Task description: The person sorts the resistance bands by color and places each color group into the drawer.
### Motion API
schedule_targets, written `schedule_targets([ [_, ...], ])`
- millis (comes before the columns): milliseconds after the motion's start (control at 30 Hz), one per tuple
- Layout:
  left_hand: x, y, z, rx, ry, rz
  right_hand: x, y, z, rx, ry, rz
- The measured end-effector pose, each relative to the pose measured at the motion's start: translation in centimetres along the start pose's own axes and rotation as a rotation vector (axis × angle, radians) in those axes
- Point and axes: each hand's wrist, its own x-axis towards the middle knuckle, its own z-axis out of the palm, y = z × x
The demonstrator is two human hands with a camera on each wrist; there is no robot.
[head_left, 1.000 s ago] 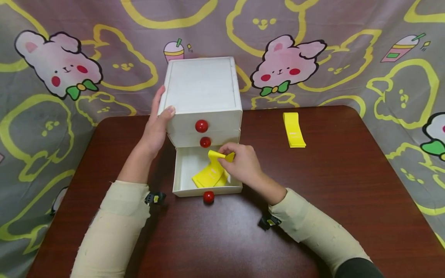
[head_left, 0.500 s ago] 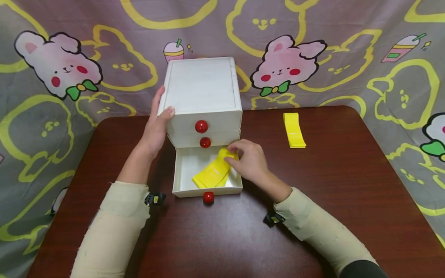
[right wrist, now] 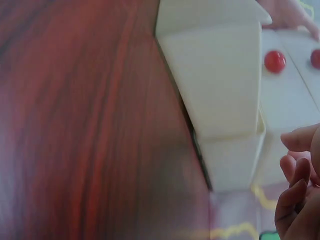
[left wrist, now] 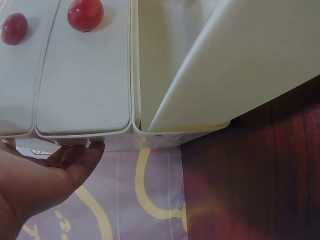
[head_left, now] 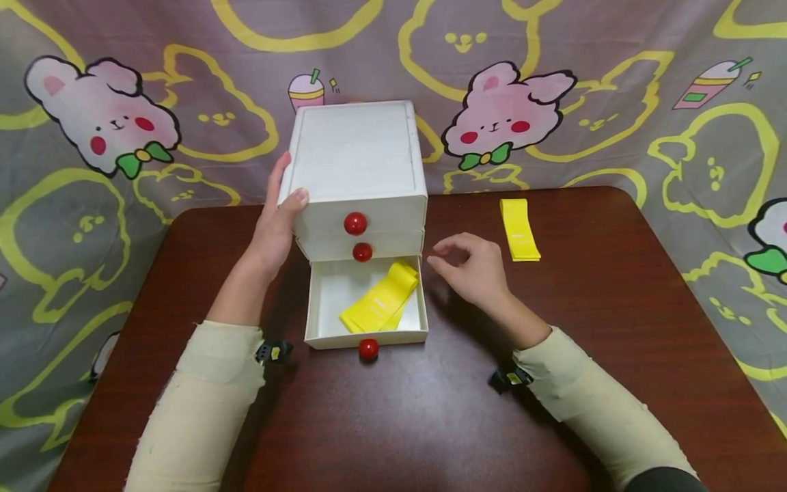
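My left hand (head_left: pixel 274 229) holds the left side of a white drawer cabinet (head_left: pixel 356 154), thumb over its top front corner and fingers along the side; in the left wrist view, the fingers (left wrist: pixel 75 157) touch that side. The bottom drawer (head_left: pixel 322 287) is pulled out. Inside it lie yellow bands (head_left: pixel 384 301), flat, folded and overlapping, with small white print. To the right of the drawer hovers my right hand (head_left: pixel 476 270), fingers loosely curled and holding nothing. It touches neither cabinet nor bands. In the right wrist view its fingers (right wrist: pixel 295 192) show at the right edge.
Another folded yellow band (head_left: pixel 520 230) lies on the brown table (head_left: pixel 615 307) at the back right. The two upper drawers are closed, with red knobs (head_left: pixel 355 223). A printed cloth (head_left: pixel 203 116) hangs behind and beside the table.
My right hand has let go of the yellow band, which now lies flat in the drawer, and has moved right, out of the drawer. The left hand has stayed on the cabinet.
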Motion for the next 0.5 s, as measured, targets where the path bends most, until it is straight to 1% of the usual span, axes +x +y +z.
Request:
schedule_targets([
  [267,0.0,-0.1,0.1,0.004,0.002,-0.009,1.0,2.7,-2.9,-0.029,0.016,0.14],
  [500,0.0,0.0,0.0,0.01,0.002,-0.008,3.0,4.1,-4.9,0.0,0.057,0.183],
])
